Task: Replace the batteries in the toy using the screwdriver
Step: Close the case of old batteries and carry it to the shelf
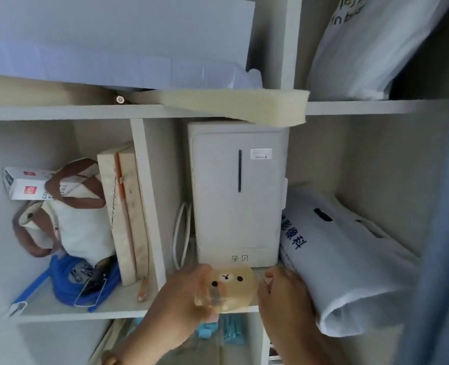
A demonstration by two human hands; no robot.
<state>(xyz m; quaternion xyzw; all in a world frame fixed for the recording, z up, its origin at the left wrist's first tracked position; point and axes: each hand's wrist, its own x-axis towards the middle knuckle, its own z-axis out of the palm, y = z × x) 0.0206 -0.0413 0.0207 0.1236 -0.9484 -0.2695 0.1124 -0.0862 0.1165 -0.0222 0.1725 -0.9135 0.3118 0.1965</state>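
A white laminate shelving unit (60,111) with upright dividers (149,206) fills the view under soft, even light; its pale back panel (363,159) shows behind, blue-grey fabric (444,233) hanging at right.

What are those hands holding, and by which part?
The left hand grips the bear-faced toy by its left edge. Whether the right hand holds anything cannot be told.

Both forearms reach up from the near edge. Left hand (181,299) grips the toy (231,285) by its left side, fingers curled round it. Right hand (284,293) is just right of the toy, fingers curled inward, back to the camera. Contact unclear.
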